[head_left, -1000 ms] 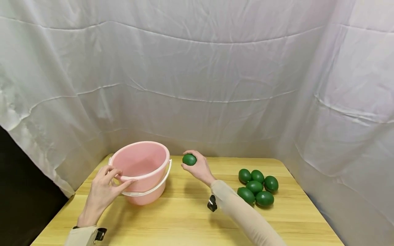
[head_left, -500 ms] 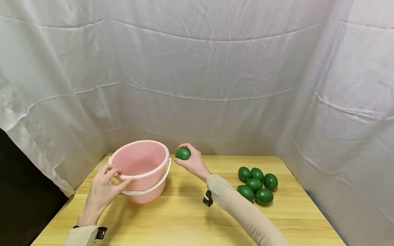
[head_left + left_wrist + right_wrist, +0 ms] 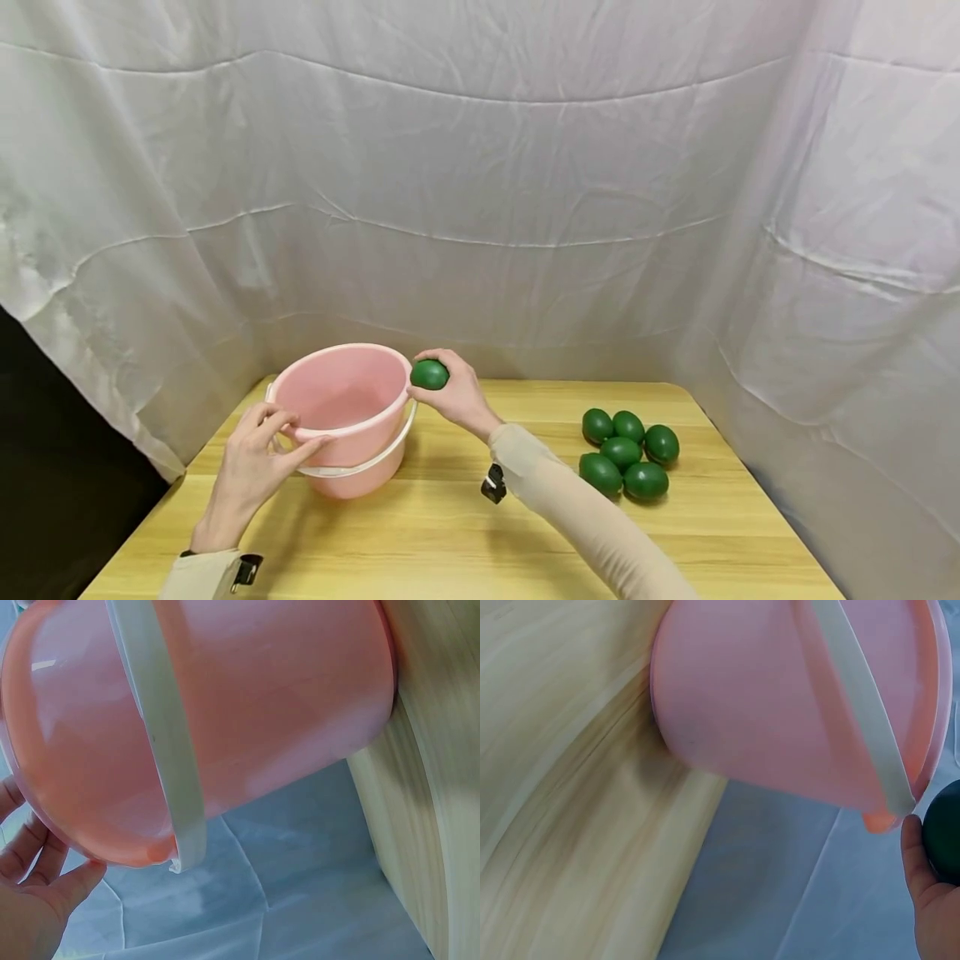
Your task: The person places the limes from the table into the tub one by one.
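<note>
A pink bucket (image 3: 360,446) with a white handle (image 3: 347,470) stands upright on the left of the table. My left hand (image 3: 251,458) pinches the bucket's near-left rim, with the thumb outside and fingers over the edge; the left wrist view shows this thumb (image 3: 81,883) at the rim. My right hand (image 3: 459,394) grips a dark green lime-like fruit (image 3: 429,375) right beside the bucket's right rim, at about rim height. In the right wrist view, the green fruit (image 3: 946,832) is partly cut off by the frame edge. The bucket's bottom inside is hidden.
Several more green fruits (image 3: 621,453) lie grouped on the right of the wooden table (image 3: 420,542). Pale grey cloth (image 3: 480,183) hangs behind and at both sides. A dark area (image 3: 60,467) lies past the table's left edge.
My right hand has moved left with the green fruit, from apart from the bucket to beside its rim. The left hand and the bucket have stayed in place.
</note>
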